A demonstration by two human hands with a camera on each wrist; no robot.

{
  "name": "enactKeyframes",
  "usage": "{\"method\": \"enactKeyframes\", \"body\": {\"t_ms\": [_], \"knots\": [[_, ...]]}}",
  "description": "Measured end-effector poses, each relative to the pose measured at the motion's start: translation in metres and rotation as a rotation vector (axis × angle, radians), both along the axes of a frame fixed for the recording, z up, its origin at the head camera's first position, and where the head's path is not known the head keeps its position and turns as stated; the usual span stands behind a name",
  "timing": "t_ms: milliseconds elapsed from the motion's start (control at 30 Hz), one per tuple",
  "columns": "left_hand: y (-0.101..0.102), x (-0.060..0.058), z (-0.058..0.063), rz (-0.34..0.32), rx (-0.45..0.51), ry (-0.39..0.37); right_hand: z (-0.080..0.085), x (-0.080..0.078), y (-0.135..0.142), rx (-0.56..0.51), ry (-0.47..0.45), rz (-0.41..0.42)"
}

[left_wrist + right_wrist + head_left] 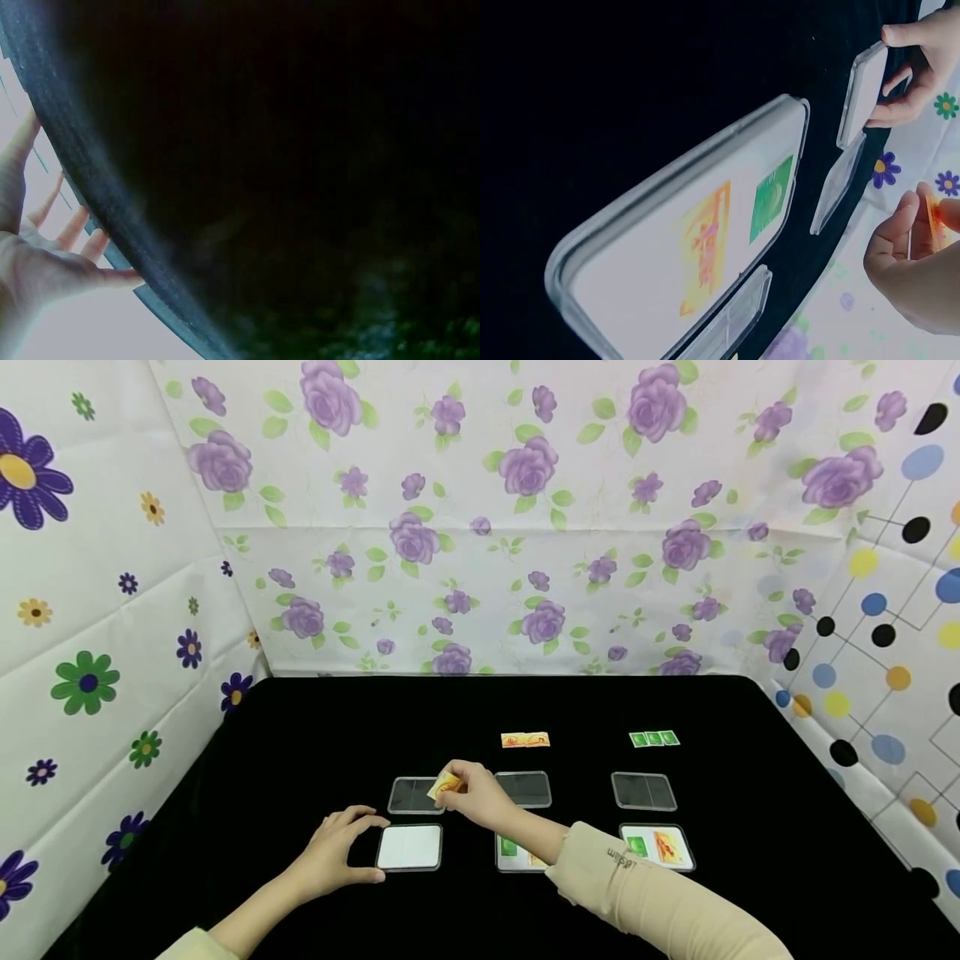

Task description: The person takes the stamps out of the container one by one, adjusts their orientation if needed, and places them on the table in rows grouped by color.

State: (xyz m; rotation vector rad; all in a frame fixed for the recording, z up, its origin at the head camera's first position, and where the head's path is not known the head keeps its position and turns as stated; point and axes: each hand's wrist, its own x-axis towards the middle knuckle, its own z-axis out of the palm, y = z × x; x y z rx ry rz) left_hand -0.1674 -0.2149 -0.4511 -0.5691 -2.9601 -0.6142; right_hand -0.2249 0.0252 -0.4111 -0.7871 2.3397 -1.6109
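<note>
Right hand [480, 797] pinches a yellow card [444, 787]; left hand [337, 852] grips the blank tray [410, 847]. Probably next: card into tray, carefully.

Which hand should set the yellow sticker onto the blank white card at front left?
Right, probably. The right hand already pinches the yellow sticker just beyond the blank card, while the left hand holds that card's left edge, steadying it.

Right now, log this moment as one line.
left hand steadies white tray | right hand pinches orange sticker over clear lid
</note>
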Motion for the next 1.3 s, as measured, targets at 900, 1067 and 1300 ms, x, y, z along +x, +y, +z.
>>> {"method": "enactKeyframes", "body": {"t_ms": [900,1067,1300], "knots": [[0.0,0.001,0.001,-0.012,-0.001,0.024,0.004,-0.012,0.032,0.033,-0.048,-0.086],[0.0,0.002,0.001,-0.013,0.007,0.02,0.005,-0.017,0.037,0.085,-0.032,-0.105],[0.0,0.001,0.001,-0.019,0.018,0.027,0.009,-0.024,0.043,0.196,0.063,-0.137]]}}
